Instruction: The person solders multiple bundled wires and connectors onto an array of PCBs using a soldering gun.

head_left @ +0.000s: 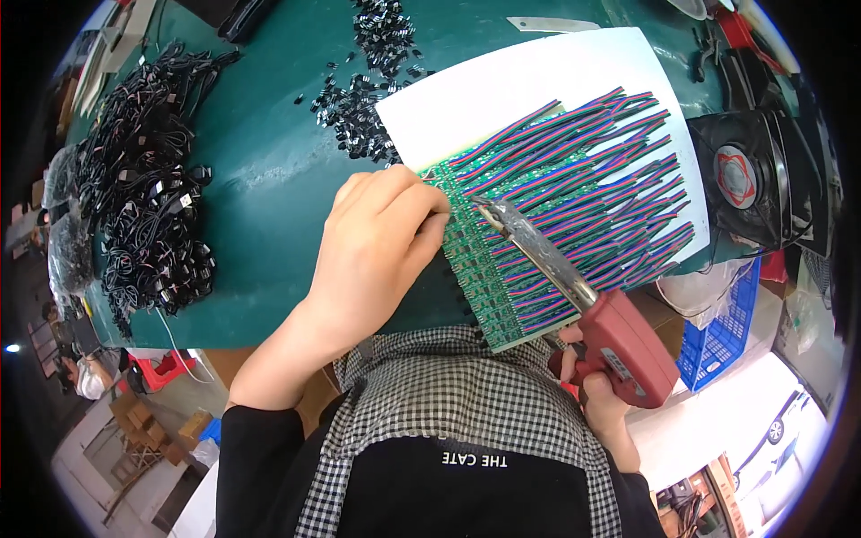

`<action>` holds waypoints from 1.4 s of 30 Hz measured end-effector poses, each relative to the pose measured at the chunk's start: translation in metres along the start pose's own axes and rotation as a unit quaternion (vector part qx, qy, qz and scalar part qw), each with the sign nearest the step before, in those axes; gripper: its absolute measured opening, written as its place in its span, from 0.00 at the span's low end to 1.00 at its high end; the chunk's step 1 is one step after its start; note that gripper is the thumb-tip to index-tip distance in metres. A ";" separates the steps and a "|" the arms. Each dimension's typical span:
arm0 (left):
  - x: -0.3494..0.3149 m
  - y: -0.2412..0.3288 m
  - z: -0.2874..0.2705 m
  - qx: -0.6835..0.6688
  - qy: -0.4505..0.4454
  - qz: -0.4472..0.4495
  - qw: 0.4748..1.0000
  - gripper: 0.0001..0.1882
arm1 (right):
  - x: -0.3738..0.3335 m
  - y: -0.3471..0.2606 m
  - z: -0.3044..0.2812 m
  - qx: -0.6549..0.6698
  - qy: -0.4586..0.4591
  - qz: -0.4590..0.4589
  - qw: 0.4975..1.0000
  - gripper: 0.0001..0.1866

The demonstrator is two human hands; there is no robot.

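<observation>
My left hand (377, 238) is closed at the left edge of a green circuit board panel (489, 300). Its thumb and fingers are pinched together; anything between them is hidden. A red soldering gun (628, 350) is gripped in my right hand (603, 402), partly hidden behind the handle. The gun's metal barrel slants up and left across the panel, its dark tip close to my left fingertips. Whether the tip touches the board, I cannot tell. From the panel's boards, rows of striped multicoloured wires (583, 202) fan out rightward over a white sheet (529, 81).
Small black connectors (359, 117) lie heaped at the back of the green table (260, 206). Tangled black cables (148, 197) pile up on the left. A flat blade (552, 24) lies at the back. A fan (735, 175) stands on the right, above a blue crate (717, 336).
</observation>
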State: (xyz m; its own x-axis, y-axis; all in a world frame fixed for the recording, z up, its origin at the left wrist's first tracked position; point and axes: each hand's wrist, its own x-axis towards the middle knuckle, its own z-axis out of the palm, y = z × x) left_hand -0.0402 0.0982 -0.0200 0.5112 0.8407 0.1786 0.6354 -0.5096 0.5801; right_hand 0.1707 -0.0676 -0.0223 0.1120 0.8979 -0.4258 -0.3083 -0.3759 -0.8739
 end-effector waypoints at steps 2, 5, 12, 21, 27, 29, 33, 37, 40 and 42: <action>0.003 -0.001 0.000 0.000 -0.002 0.002 1.000 0.07 | 0.001 -0.001 0.004 -0.019 0.008 -0.035 0.999 0.37; 0.004 0.001 -0.002 0.003 -0.015 -0.012 1.000 0.07 | 0.001 -0.002 0.007 -0.014 0.016 -0.023 1.000 0.38; 0.006 0.003 0.000 -0.026 -0.035 -0.059 0.997 0.08 | 0.002 -0.004 0.008 -0.062 0.036 -0.016 0.997 0.37; 0.020 0.009 -0.008 0.009 -0.093 -0.060 0.994 0.05 | -0.008 0.026 -0.019 -0.208 0.043 -0.033 0.977 0.26; 0.025 0.010 -0.009 0.025 -0.114 -0.058 0.991 0.05 | 0.001 0.006 -0.008 -0.108 0.009 -0.026 0.994 0.26; 0.027 0.010 -0.010 0.024 -0.109 -0.054 0.992 0.05 | 0.000 0.007 -0.010 -0.124 0.029 -0.035 0.991 0.27; 0.021 0.011 -0.017 0.036 -0.107 -0.077 0.991 0.05 | 0.004 -0.006 0.005 0.092 -0.003 0.002 0.996 0.23; 0.020 0.010 -0.010 0.069 -0.078 -0.015 0.994 0.04 | -0.007 -0.004 0.011 -0.033 0.083 -0.035 0.995 0.34; 0.012 0.015 -0.017 0.087 -0.086 0.024 0.992 0.04 | -0.003 0.006 0.004 -0.024 0.110 -0.141 0.984 0.35; 0.003 0.007 -0.032 0.037 -0.072 -0.027 0.996 0.05 | 0.006 0.005 0.004 -0.066 0.073 -0.191 0.977 0.32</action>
State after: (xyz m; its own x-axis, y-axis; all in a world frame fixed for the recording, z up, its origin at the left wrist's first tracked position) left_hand -0.0527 0.1026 0.0101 0.5492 0.8351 0.0302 0.7027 -0.4811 0.5242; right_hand 0.1662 -0.0632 -0.0278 0.3321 0.9396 -0.0826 -0.0946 -0.0540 -0.9940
